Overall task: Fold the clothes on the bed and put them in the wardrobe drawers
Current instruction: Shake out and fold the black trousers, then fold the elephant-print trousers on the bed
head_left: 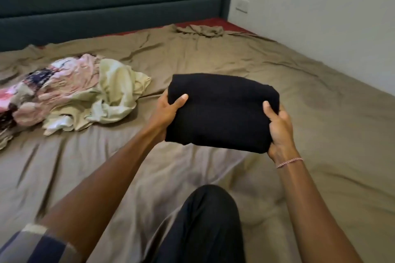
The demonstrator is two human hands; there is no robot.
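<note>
A folded black garment point(222, 111) is held up just above the bed's brown sheet point(310, 96). My left hand point(168, 111) grips its left edge, thumb on top and fingers underneath. My right hand point(277, 128) grips its right near corner the same way; a thin pink bracelet circles that wrist. At the left of the bed lies a loose heap of unfolded clothes point(70, 92): pink, patterned and pale yellow-green pieces. The wardrobe and its drawers are out of view.
A dark green padded headboard point(106, 2) runs across the back. A white wall point(320, 17) with a socket borders the bed on the right. A crumpled bit of brown cloth point(201, 31) lies near the headboard. My knee in dark trousers point(205, 220) rests on the sheet.
</note>
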